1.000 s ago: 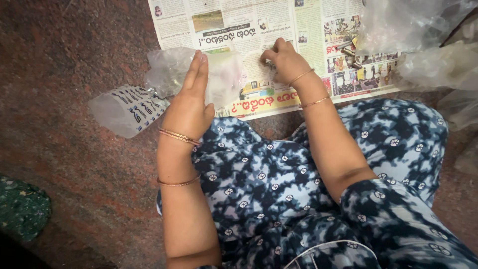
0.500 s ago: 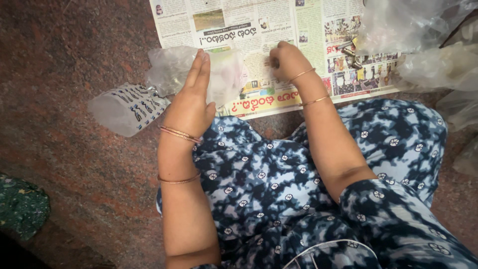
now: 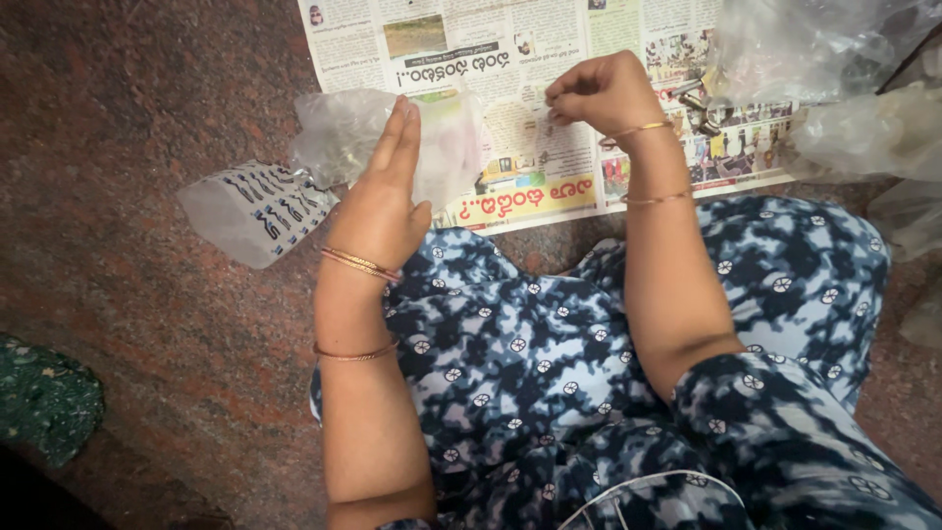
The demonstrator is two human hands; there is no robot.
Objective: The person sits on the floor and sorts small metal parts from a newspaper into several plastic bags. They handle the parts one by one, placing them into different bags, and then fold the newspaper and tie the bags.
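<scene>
A crumpled clear plastic bag (image 3: 343,132) lay at the near left corner of the spread newspaper (image 3: 510,59), on the reddish stone floor (image 3: 128,294). The left hand (image 3: 383,201) rested its flat, extended fingers against the bag's right side. Just left of it lay a printed plastic pouch (image 3: 255,211). To the right, over the paper, the right hand (image 3: 603,93) was lifted, fingers curled tight, perhaps pinching something too small to tell. Small metal parts (image 3: 697,98) and more clear bags (image 3: 824,59) lay at the far right.
</scene>
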